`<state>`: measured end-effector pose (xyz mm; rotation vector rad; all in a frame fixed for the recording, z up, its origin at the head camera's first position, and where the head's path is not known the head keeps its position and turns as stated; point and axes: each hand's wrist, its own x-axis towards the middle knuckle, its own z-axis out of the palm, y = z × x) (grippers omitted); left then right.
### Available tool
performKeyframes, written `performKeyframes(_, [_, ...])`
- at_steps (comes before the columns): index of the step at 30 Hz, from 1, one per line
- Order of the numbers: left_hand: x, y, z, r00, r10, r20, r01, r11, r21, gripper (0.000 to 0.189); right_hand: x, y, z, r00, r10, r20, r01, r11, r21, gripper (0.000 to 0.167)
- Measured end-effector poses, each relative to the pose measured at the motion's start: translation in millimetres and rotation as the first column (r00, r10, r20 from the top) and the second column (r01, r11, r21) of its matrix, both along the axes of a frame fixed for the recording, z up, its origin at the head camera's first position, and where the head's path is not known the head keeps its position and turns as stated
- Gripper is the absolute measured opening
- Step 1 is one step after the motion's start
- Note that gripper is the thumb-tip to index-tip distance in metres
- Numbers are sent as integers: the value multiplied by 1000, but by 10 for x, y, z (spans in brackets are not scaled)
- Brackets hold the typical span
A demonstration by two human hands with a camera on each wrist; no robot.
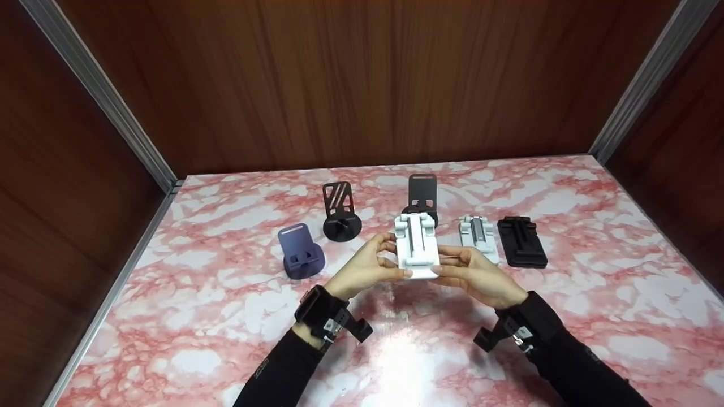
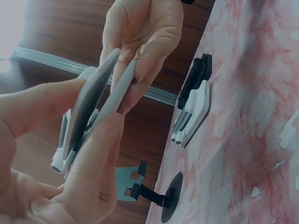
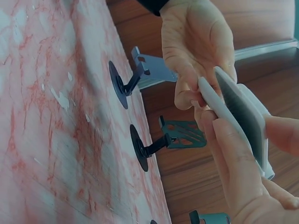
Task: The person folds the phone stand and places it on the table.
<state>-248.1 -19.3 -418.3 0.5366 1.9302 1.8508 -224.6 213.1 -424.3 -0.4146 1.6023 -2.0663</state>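
My left hand (image 1: 365, 268) and right hand (image 1: 481, 276) both grip the white stand (image 1: 417, 243) — it sits between them, raised off the marbled table (image 1: 226, 316), a hand at each side edge and my thumbs at its lower corners. The wrist views show a narrow gap between its two plates. A grey-and-white stand (image 1: 482, 234) lies near my right hand. The pale marking (image 1: 261, 368) on my left sleeve (image 1: 285, 367) — too small to read.

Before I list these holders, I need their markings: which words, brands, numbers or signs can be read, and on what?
No text can be read in any view.
Left sleeve: faint marks, too small and blurred to read.
Held white holder: none legible.
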Motion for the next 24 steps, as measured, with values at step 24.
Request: performKeyframes(24, [-18,32,-15,992,39,-122,-49,996,-78,69,-19,32,14,999,-31,-17,32,998,59,61])
